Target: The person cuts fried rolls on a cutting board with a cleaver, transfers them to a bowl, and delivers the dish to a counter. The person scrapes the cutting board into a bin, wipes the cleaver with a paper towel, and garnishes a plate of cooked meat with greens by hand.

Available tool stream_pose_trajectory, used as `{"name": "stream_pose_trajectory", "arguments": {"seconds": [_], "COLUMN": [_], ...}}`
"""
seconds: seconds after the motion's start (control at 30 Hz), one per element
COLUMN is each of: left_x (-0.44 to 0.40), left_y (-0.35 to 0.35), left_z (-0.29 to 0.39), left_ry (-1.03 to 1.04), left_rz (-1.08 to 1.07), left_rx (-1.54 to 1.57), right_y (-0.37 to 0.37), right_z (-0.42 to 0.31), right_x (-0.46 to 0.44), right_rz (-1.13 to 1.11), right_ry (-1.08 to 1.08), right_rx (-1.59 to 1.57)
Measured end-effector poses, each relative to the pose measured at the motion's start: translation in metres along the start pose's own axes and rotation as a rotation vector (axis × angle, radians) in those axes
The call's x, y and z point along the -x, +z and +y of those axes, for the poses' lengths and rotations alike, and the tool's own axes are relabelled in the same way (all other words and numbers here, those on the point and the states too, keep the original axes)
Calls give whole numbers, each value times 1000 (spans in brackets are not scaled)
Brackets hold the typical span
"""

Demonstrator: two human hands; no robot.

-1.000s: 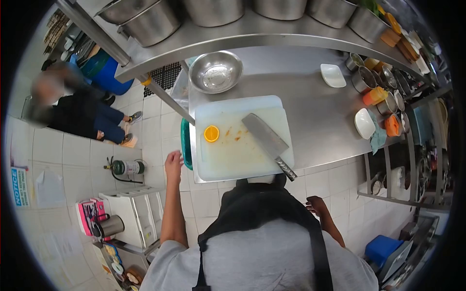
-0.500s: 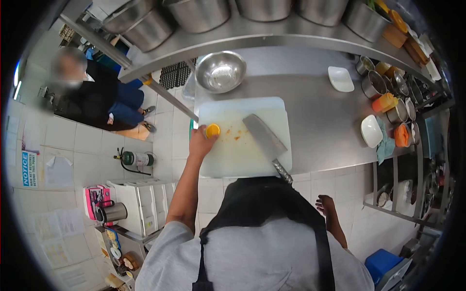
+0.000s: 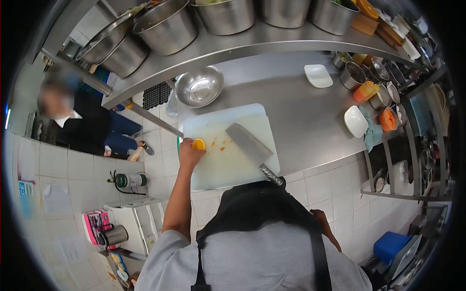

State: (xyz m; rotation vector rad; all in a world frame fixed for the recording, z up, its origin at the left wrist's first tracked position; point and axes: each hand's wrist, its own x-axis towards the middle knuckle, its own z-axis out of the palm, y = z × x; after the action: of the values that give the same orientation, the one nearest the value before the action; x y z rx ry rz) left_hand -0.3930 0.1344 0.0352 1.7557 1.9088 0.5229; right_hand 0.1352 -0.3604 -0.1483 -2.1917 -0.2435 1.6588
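Note:
My left hand point(image 3: 191, 154) is closed round the near side of an orange half point(image 3: 198, 144), whose cut face points up. The orange half is at the left edge of a pale cutting board point(image 3: 208, 167). A cleaver point(image 3: 249, 144) lies slantwise on the board, its dark handle over the near right edge. Small orange-brown bits are scattered beside the blade. My right hand point(image 3: 318, 214) hangs low beside the black apron, away from the board, its fingers mostly hidden.
A steel bowl point(image 3: 199, 87) stands behind the board. White dishes point(image 3: 318, 76) and sauce containers point(image 3: 366, 90) are on the right. Overhead, a steel shelf point(image 3: 233, 51) bears several pots. A person point(image 3: 92, 125) stands at the left.
My left hand has come in from beside the board and taken hold of the orange half. My right hand has moved closer to the apron. The camera view has shifted.

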Motion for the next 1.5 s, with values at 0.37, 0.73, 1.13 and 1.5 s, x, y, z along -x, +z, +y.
{"name": "stream_pose_trajectory", "arguments": {"seconds": [0.37, 0.73, 1.13, 1.5], "left_x": [-35, -31, 4, 67], "left_y": [17, 9, -37, -3], "left_z": [-48, -71, 6, 182], "left_ry": [135, 25, 215, -141], "left_rz": [-101, -34, 131, -579], "left_rx": [-81, 301, 234, 1117], "right_y": [21, 13, -32, 100], "right_z": [-37, -19, -31, -346], "right_x": [13, 20, -14, 140], "right_rz": [113, 162, 143, -218], "right_ry": [136, 148, -342, -929], "right_rx": [-264, -243, 163, -37]}}
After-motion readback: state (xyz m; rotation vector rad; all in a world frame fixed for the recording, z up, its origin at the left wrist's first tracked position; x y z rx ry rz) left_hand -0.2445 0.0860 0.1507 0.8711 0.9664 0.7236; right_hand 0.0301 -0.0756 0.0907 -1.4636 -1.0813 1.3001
